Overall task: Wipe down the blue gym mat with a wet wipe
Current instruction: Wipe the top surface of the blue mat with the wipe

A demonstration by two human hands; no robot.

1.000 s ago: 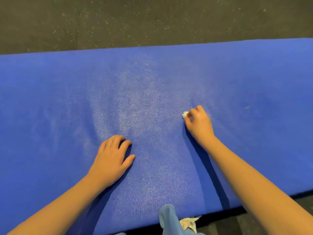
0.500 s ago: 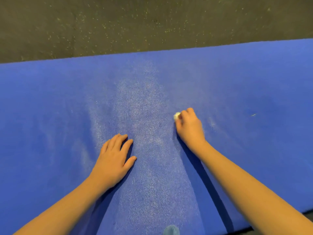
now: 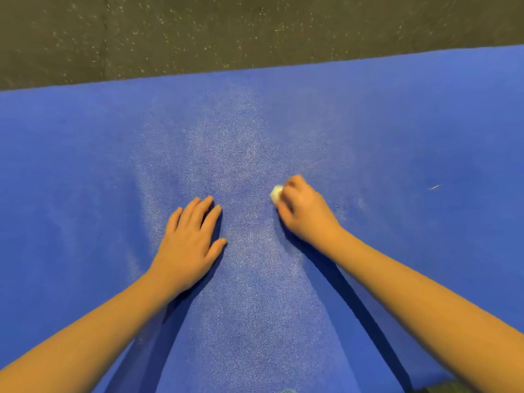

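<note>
The blue gym mat [image 3: 397, 131] fills most of the view, with a paler, glistening streak down its middle. My right hand [image 3: 304, 209] grips a small bunched white wet wipe [image 3: 276, 193] and presses it on the mat; only a bit of the wipe shows past my fingers. My left hand [image 3: 190, 242] lies flat on the mat with straight fingers, a little to the left of the wipe.
Dark speckled rubber floor [image 3: 226, 32] runs beyond the mat's far edge. A thin pale speck [image 3: 434, 187] lies on the mat at the right. The mat's near edge shows at the bottom right corner.
My right hand has slid the wipe leftward and nearer to me across the mat. My left hand's fingers have straightened out flat. The view has shifted forward over the mat.
</note>
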